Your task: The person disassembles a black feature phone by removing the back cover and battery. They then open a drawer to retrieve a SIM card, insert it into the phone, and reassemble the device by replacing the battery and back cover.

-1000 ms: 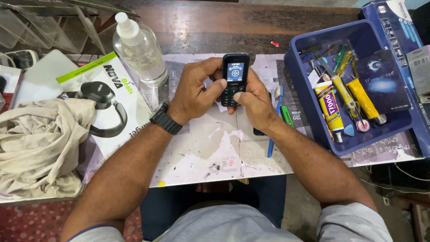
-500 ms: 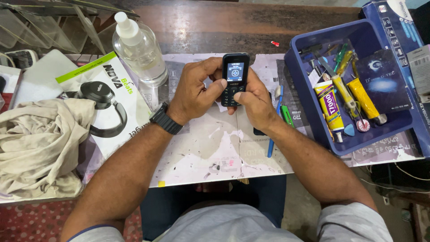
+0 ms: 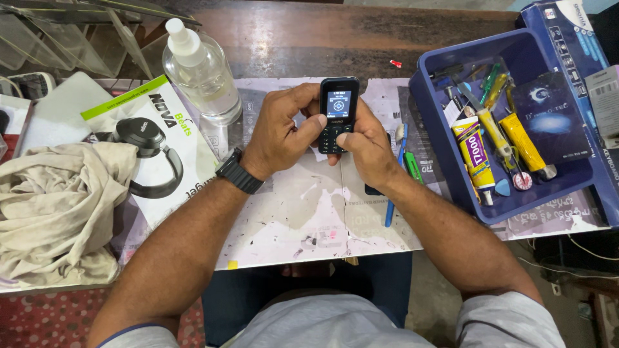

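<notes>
A small black keypad phone (image 3: 338, 106) with a lit blue screen is held upright over the worn white work mat (image 3: 303, 212). My left hand (image 3: 280, 132) grips its left side, with the thumb resting on the keypad. My right hand (image 3: 364, 145) grips the right side from below. A black watch (image 3: 239, 172) is on my left wrist. Both forearms reach in from the bottom of the view.
A clear spray bottle (image 3: 201, 71) stands at the back left. A headphone box (image 3: 151, 148) and a crumpled beige cloth (image 3: 55, 212) lie at left. A blue tray (image 3: 580, 177) with glue tubes and tools sits at right. Pens (image 3: 403, 167) lie beside my right hand.
</notes>
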